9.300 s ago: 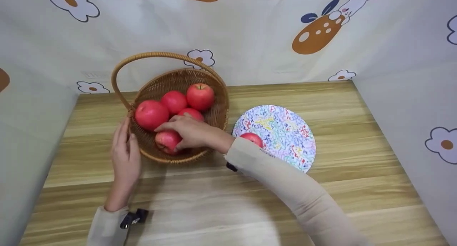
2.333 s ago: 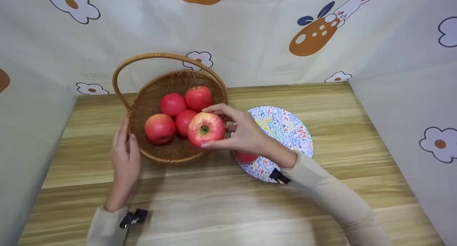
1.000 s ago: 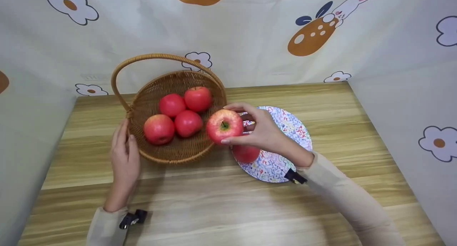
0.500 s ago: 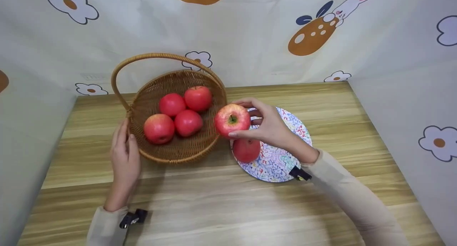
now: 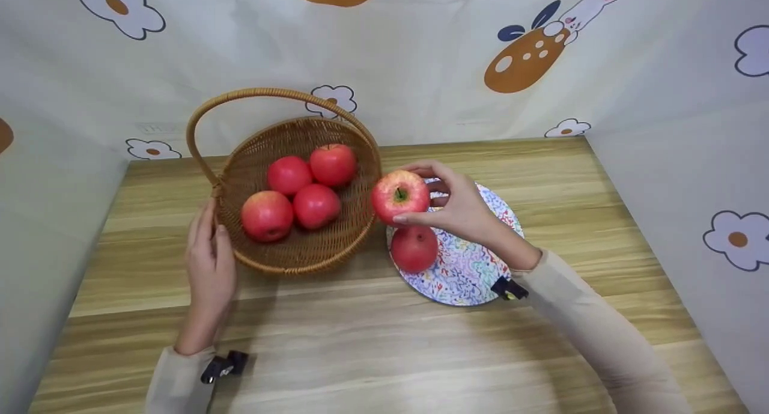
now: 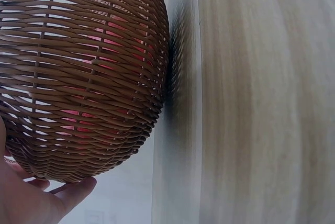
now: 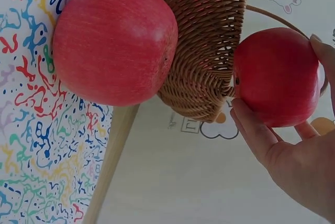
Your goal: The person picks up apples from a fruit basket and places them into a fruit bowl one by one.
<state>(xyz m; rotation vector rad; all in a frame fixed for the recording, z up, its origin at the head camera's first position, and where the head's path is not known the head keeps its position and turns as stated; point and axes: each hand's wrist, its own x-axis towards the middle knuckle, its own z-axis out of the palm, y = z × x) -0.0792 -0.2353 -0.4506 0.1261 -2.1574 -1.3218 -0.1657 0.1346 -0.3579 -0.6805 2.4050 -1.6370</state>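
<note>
My right hand (image 5: 459, 207) holds a red apple (image 5: 400, 196) between thumb and fingers, stem side up, over the left part of the round patterned plate (image 5: 468, 276). Another apple (image 5: 414, 249) sits on that plate just below it; the right wrist view shows a gap between this apple (image 7: 115, 43) and the held apple (image 7: 277, 77). My left hand (image 5: 210, 264) rests against the left side of the wicker basket (image 5: 288, 264), fingers fairly straight; in the left wrist view they touch the basket's woven wall (image 6: 78, 88). Several apples (image 5: 316, 206) lie inside the basket.
The basket's tall arched handle (image 5: 264, 93) rises at the back left. A wood-grain table (image 5: 336, 342) carries everything. White printed cloth walls (image 5: 432, 59) stand behind and on both sides. Each sleeve bears a small black device (image 5: 223, 367) at the wrist.
My right hand has carried the apple out of the basket, rightward and slightly back, to over the plate. The plate's apple shows more fully. My left hand stays still.
</note>
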